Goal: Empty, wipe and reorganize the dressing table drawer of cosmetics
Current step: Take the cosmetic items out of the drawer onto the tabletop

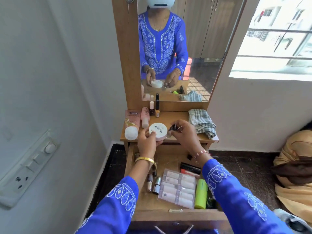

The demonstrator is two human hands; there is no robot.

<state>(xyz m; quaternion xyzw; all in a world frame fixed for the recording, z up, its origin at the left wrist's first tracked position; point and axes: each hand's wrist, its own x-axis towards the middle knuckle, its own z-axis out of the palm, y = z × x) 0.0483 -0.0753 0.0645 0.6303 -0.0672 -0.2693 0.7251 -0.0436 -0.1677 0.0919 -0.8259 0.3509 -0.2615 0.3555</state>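
My left hand (pixel 148 141) grips a round white tub (pixel 158 131), lid up, at the tabletop's (pixel 177 137) front edge. My right hand (pixel 183 134) pinches a small dark bottle (pixel 173 128) just beside it. The open drawer (pixel 177 215) below holds cosmetics; bare tabletop lies between tub and folded cloth (pixel 201 122).

Pale white walls (pixel 70 61) meet in a corner behind a narrow wooden dressing unit. Its tall mirror (pixel 199 48) sits in a brown frame and reflects wooden wardrobe doors (pixel 209 27) and a tiled floor. To the right, a window (pixel 276 36) with horizontal bars lets in bright daylight and looks onto pale buildings. On the left wall, a white switch panel (pixel 28 168) carries switches, a round dial and a socket. The floor (pixel 243 168) is dark speckled stone. A heap of tan and brown cloth (pixel 295 168) lies against the right wall.
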